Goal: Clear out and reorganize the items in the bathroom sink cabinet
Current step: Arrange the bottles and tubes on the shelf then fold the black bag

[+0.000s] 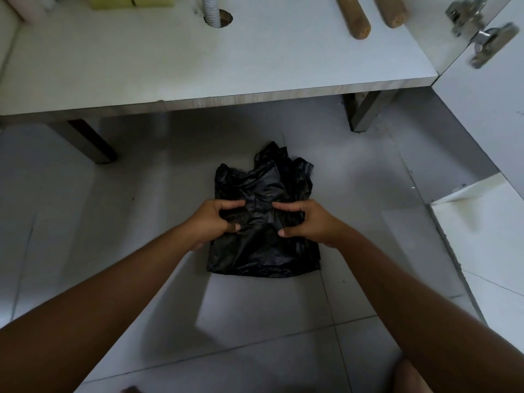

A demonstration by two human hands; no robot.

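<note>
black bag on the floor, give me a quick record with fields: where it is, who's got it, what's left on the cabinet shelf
item: black plastic bag, crumpled
location: on the tiled floor, in front of the cabinet shelf
left hand: grip closed on the bag
right hand: grip closed on the bag
on shelf: two wooden handles, drain hose, yellow-green object
cabinet door: open, at right

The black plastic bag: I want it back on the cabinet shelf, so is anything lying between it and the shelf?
Nothing visible does. Both hands, left and right, grip the black plastic bag on the floor; only bare tile lies before the cabinet shelf, whose front part is bare.
</note>
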